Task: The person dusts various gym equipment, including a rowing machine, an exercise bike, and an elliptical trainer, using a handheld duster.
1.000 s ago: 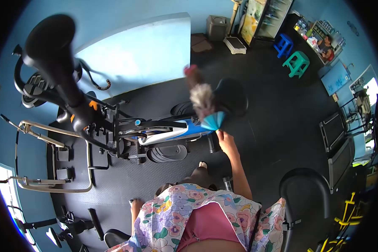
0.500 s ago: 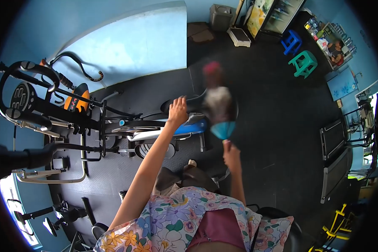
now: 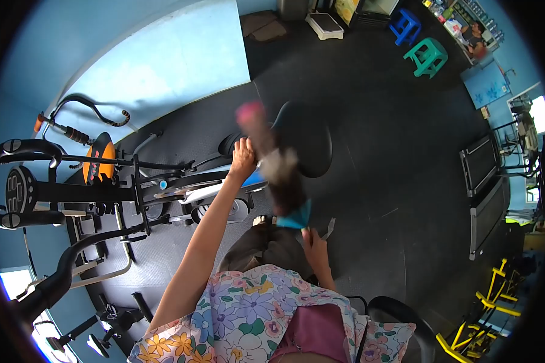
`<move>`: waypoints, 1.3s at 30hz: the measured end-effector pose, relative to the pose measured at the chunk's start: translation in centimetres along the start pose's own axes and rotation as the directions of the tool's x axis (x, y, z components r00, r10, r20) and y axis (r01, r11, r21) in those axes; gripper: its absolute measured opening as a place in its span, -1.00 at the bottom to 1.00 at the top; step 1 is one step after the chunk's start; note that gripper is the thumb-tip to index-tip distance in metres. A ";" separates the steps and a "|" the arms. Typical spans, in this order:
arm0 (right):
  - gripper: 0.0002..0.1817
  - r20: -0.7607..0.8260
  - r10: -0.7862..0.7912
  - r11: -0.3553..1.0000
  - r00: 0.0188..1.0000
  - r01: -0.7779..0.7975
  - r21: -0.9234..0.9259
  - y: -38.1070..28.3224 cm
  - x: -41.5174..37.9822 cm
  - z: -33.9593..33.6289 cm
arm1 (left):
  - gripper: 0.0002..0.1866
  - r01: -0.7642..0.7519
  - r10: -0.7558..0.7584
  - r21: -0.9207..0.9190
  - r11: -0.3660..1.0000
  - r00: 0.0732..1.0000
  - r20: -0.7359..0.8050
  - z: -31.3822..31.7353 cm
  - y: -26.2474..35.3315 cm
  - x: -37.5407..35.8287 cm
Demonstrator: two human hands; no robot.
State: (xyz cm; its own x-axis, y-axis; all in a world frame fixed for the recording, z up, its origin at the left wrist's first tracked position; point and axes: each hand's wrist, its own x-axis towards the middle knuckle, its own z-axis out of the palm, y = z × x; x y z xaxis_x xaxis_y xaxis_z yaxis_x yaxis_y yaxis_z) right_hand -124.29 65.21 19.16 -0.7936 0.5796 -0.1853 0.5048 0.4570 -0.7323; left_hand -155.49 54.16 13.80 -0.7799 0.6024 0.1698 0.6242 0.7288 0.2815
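My right hand is wrapped round the handle of a feather duster, which is blurred by motion. The duster has a blue base, brown and whitish feathers and a pink tip, and it slants up and left past the seat of an exercise bike. My left hand rests at the bike beside the seat, fingers bent over a part that they mostly hide. The duster's middle passes just right of this hand.
An elliptical machine with handlebars stands at the left. Blue and green stools, a scale, and a person at a counter are at the top. Treadmills and yellow equipment are at the right.
The duster has swung left and now tilts left over the bike, uncovering more of the black seat. My right hand has moved slightly left and down. The view has shifted, and my left hand remains at the bike.
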 end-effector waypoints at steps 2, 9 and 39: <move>-0.63 0.039 0.026 0.999 0.999 -0.025 -0.025 1.7 -1.6 0.6 | -0.27 -0.082 0.085 0.089 0.993 0.996 -0.037 3.2 -2.3 0.1; -0.60 -0.192 0.113 0.979 0.975 -0.075 0.192 6.3 -2.8 2.5 | -0.23 -0.078 0.078 -0.009 0.997 0.994 -0.071 0.2 -0.3 -0.3; -0.48 0.039 0.391 0.874 0.920 -0.384 0.298 -7.9 6.4 -5.3 | -0.21 0.031 -0.030 -0.024 0.999 0.998 0.053 -1.1 0.5 -0.6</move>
State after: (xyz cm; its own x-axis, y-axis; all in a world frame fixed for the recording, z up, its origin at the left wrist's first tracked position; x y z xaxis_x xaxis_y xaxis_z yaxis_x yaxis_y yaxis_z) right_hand -131.60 68.88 27.26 -0.5454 0.6856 -0.4822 0.6450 -0.0240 -0.7638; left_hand -154.77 53.80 14.89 -0.7947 0.5968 0.1107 0.5982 0.7391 0.3097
